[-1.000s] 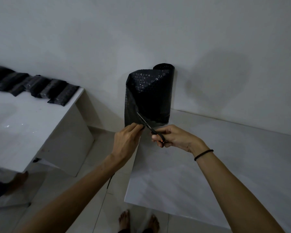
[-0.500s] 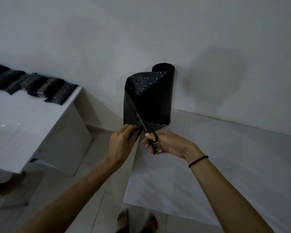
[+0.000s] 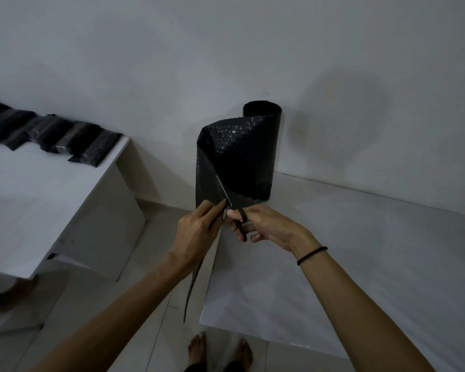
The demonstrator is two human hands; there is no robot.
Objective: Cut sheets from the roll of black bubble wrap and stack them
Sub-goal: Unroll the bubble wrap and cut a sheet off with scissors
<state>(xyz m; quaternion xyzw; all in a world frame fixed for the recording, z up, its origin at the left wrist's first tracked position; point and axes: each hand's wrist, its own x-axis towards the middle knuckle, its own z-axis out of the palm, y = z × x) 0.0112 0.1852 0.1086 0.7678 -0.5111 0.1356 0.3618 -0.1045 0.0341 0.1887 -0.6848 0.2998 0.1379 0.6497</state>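
Right table [image 3: 360, 264]: roll [image 3: 253, 151] upright at its back-left corner, by the wall.
Cut sheets [image 3: 86, 149] overlap in a row on left table [image 3: 38, 205]; left hand [image 3: 196, 232] pinches loose flap [image 3: 207, 181] at its bottom edge; right hand [image 3: 266, 226] fingers curled through scissors [image 3: 235, 214] handles; blades angle up into flap, beside left fingertips; thin strip [image 3: 191, 291] hangs below.

Plain white wall [image 3: 226, 49], dimly lit. Left of the white table [image 3: 360, 251] stands a second table [image 3: 38, 197]; tiled floor [image 3: 156, 345] between.
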